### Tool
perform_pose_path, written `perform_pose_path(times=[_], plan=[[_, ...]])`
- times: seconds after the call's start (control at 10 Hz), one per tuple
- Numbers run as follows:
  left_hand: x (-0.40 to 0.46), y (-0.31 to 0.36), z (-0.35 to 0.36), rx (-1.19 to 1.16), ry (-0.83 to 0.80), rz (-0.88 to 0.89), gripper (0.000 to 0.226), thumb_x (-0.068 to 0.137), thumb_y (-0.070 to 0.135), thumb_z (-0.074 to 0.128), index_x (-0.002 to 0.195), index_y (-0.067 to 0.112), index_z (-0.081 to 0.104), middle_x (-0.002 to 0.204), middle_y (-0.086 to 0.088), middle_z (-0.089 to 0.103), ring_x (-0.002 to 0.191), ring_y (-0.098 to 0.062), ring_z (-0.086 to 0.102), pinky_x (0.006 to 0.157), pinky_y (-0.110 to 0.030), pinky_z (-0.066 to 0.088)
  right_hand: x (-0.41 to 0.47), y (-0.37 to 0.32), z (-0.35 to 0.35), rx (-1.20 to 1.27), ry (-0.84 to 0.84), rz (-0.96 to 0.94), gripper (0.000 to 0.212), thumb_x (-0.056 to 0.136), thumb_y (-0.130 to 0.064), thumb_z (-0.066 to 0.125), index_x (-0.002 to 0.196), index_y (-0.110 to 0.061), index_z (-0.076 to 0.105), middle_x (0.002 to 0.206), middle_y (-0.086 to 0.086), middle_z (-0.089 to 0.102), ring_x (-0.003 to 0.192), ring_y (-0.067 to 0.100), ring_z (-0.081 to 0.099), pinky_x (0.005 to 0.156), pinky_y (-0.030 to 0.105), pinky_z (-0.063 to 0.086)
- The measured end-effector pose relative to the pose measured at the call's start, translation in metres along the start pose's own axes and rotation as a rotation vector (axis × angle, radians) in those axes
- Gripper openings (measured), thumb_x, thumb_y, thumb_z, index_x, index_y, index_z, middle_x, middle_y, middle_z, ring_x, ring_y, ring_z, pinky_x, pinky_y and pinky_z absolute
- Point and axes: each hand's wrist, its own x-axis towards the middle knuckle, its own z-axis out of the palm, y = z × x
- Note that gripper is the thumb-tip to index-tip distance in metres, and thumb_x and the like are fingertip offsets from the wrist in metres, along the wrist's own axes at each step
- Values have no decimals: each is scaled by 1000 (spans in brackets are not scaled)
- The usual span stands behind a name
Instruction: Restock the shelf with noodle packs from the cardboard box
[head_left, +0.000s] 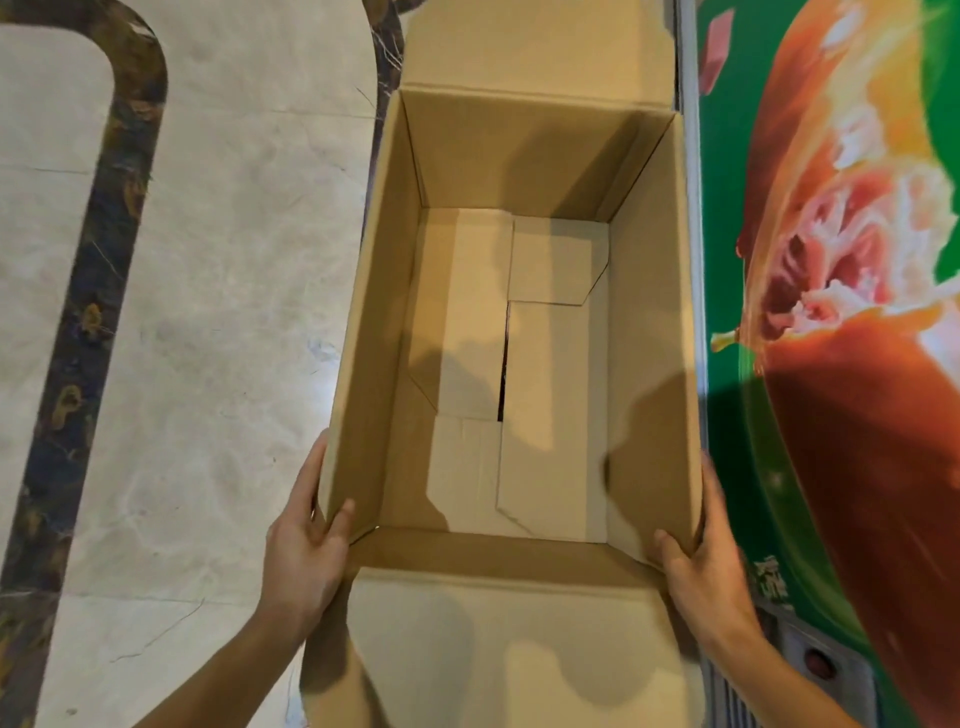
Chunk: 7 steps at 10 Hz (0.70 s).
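A brown cardboard box (647, 322) fills the middle of the head view, its flaps folded outward. Inside I see only its bare folded bottom; no noodle packs show. My left hand (306, 535) grips the near left corner, thumb hooked over the rim and fingers on the outer wall. My right hand (701, 551) grips the near right corner in the same way, thumb inside the wall. No shelf is in view.
Pale marble floor (218, 312) with a dark curved inlay band (119, 218) lies to the left. A green panel printed with a large food picture (841, 260) stands right against the box's right side. A grey metal base (810, 660) shows under it.
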Motion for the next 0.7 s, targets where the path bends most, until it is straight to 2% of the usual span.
perform_pose_path(times=[0.1, 0.2, 0.3, 0.4, 0.5, 0.6, 0.7], plan=[[13, -9, 4, 54, -165, -18, 84, 96, 3, 57, 153, 48, 15, 151, 22, 32, 133, -4, 39, 113, -36, 35, 19, 21, 2, -109, -55, -21, 108, 89, 9, 58, 152, -55, -3, 163, -12, 17, 145, 11, 24, 120, 49, 24], [19, -12, 0, 111, -264, -7, 91, 93, 2, 62, 155, 44, 10, 152, 20, 24, 138, -4, 27, 114, -37, 31, 26, 29, -3, -150, -118, -16, 111, 89, 8, 60, 152, -52, -8, 163, -10, 14, 145, 14, 24, 117, 48, 27], [18, -11, -13, 207, -243, 16, 92, 89, 2, 67, 155, 39, 15, 151, 21, 25, 142, -7, 25, 115, -40, 30, 24, 29, -10, -193, -167, 7, 111, 88, 5, 64, 155, -46, -8, 164, -4, 15, 146, 22, 28, 111, 44, 34], [12, 0, -32, 375, -224, 67, 80, 91, 11, 68, 153, 37, 25, 154, 15, 31, 143, -13, 31, 114, -37, 31, 18, 21, -21, -292, -209, 24, 108, 87, 2, 68, 157, -38, -5, 163, -3, 21, 147, 19, 28, 116, 38, 28], [-1, 31, -43, 440, -180, 155, 76, 91, 13, 69, 151, 37, 28, 145, 21, 33, 132, -5, 32, 108, -31, 31, 1, -3, -32, -357, -227, -37, 101, 89, 2, 65, 156, -39, 2, 161, -10, 19, 144, 8, 25, 117, 27, 23], [-11, 79, -60, 467, -161, 215, 78, 90, 13, 70, 152, 36, 28, 141, 23, 31, 132, -4, 32, 110, -31, 30, -15, -42, -48, -344, -247, -121, 106, 89, -3, 65, 142, -66, -2, 155, -19, 18, 145, 6, 24, 120, 31, 26], [-28, 128, -89, 544, -176, 324, 79, 89, 16, 72, 153, 33, 29, 153, 13, 35, 142, -14, 33, 118, -38, 29, -43, -97, -66, -422, -306, -133, 96, 90, -10, 65, 156, -43, 3, 160, -12, 17, 147, 11, 25, 120, 31, 25]])
